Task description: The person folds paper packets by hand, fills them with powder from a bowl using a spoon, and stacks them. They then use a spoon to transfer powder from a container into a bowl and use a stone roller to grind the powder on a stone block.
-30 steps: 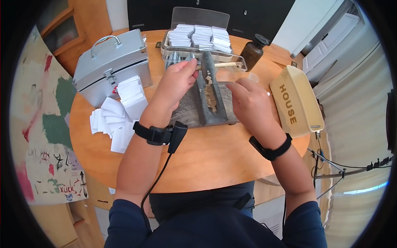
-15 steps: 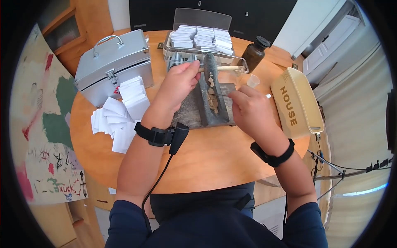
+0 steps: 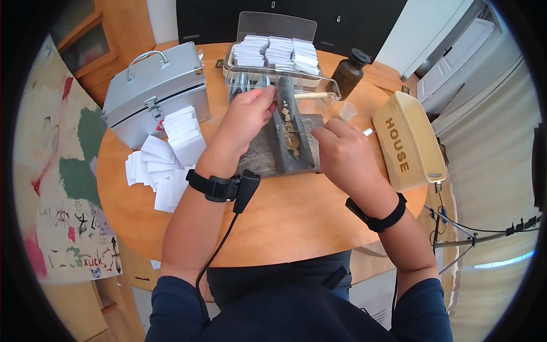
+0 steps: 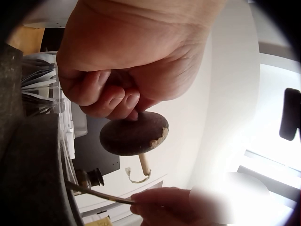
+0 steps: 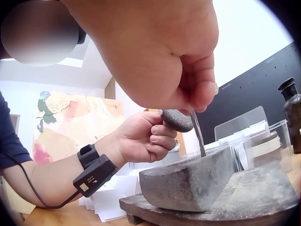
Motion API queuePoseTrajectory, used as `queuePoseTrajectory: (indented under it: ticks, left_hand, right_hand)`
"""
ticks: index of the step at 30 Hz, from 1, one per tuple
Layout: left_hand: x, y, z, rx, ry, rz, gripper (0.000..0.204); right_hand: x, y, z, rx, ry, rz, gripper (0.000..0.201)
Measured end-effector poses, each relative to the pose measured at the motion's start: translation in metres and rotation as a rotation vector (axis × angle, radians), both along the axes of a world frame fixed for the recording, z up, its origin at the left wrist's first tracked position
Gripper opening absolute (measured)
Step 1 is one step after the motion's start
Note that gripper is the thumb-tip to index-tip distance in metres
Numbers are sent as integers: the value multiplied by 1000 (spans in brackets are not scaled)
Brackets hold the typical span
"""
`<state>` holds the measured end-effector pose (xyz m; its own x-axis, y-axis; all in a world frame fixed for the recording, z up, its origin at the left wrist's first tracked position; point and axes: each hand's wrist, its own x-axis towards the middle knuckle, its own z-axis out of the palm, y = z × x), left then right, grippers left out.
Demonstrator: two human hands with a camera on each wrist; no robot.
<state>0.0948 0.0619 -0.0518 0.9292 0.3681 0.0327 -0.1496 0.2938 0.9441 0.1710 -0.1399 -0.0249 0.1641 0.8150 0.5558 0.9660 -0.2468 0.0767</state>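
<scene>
My left hand grips a stone wheel by its wooden handle, holding it over a grey stone trough. Pale crumbs cling to the wheel's edge in the left wrist view. Pinched in my right hand is a thin metal tool; its far end reaches inside the trough, by the light brown pieces. Under the trough lies a dark grey board. The right wrist view shows the wheel behind the tool.
Behind the trough stands a clear box of white packets. A silver case and loose packets are at left. At right are a brown bottle, a small clear cup and a cream bin.
My right hand has shifted slightly toward me, and the tool's end has moved down along the trough to the brown pieces. My left hand and the wheel have hardly moved.
</scene>
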Motion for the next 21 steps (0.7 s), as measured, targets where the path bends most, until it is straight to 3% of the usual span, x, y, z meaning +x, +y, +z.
queuePoseTrajectory:
  ticks: [3,5,11,17,21]
  left_hand:
    - [4,-4,-1,36,5,-38,31]
    - [4,-10,3,60,30,47,33]
    - [9,-9,-8,145,35,76,32]
    - [18,-13,-24,215,52,74,33]
    - [19,-9,-29,237,51,52,33]
  right_hand:
    - [3,-1,2,38,18,-22,8]
    - [5,-4,7,46,44,-16,8]
    - [-8,-30,32,266,149,62,24]
    - [0,-21,34,450,171,136,21]
    - [5,-28,21,371,181,113,21]
